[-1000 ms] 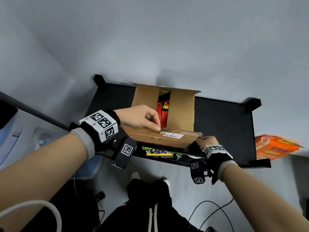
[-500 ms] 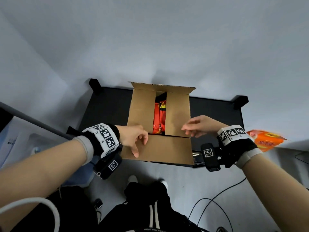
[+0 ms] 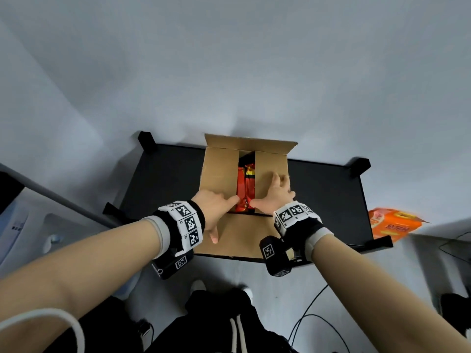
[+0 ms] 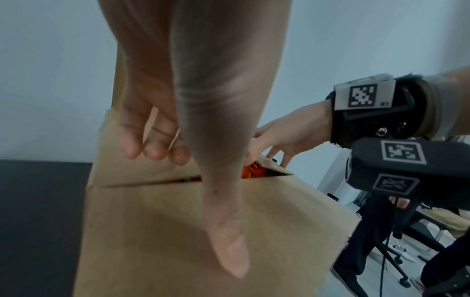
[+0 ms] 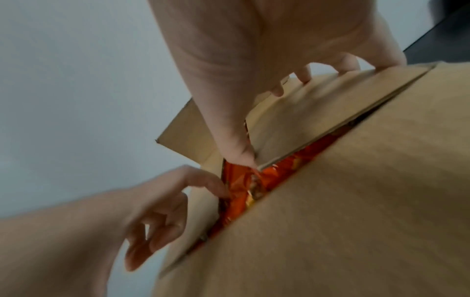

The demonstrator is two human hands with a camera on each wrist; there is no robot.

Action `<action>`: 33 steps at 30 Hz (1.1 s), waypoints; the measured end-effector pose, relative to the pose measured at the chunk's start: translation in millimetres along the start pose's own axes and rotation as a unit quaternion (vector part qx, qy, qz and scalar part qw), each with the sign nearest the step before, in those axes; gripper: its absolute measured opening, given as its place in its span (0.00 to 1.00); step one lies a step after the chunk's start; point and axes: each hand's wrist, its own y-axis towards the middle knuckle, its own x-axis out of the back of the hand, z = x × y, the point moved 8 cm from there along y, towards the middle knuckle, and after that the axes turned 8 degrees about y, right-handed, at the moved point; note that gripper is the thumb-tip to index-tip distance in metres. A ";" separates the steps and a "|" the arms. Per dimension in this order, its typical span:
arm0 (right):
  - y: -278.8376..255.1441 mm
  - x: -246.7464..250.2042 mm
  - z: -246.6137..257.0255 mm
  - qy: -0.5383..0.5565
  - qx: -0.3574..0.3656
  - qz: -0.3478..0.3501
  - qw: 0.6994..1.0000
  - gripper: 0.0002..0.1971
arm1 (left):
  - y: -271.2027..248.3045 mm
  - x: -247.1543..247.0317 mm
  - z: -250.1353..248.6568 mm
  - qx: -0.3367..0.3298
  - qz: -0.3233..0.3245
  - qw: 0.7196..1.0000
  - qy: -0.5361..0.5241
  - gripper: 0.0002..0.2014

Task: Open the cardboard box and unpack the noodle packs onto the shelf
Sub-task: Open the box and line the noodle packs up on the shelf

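The cardboard box (image 3: 221, 174) stands on the black shelf top (image 3: 163, 179). Its far outer flap stands up and its near outer flap (image 4: 178, 221) hangs toward me. The two inner flaps lie almost flat, with red-orange noodle packs (image 3: 246, 184) showing in the gap between them. My left hand (image 3: 216, 207) rests on the left inner flap, index finger at the gap's edge and thumb lying straight on the near flap. My right hand (image 3: 276, 194) lies spread on the right inner flap (image 5: 292, 120), its thumb tip at that flap's near corner beside the noodle packs (image 5: 257, 180).
An orange pack (image 3: 393, 224) lies right of the shelf, lower down. The grey wall is close behind the box. Cables (image 3: 305, 317) run over the floor by my legs (image 3: 229, 327). A pale appliance (image 3: 25, 225) stands at the left. Chair legs (image 4: 386, 241) show in the left wrist view.
The near outer flap has been folded down toward me. Both hands have moved from that flap and the box's near corner up onto the inner flaps, meeting at the gap.
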 end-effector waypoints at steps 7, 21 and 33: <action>9.3 54.4 -1.6 0.215 -0.012 0.062 0.975 0.35 | -3.5 46.8 35.3 0.092 -0.121 0.984 -0.089 0.30; 20.3 99.2 -42.6 -0.229 0.012 -0.080 0.970 0.19 | -21.7 -4.6 132.7 0.292 -0.057 0.950 -0.097 0.22; 22.3 39.2 -65.1 0.027 -0.104 0.208 0.972 0.43 | 10.0 -34.3 100.0 0.163 0.061 0.886 -0.430 0.47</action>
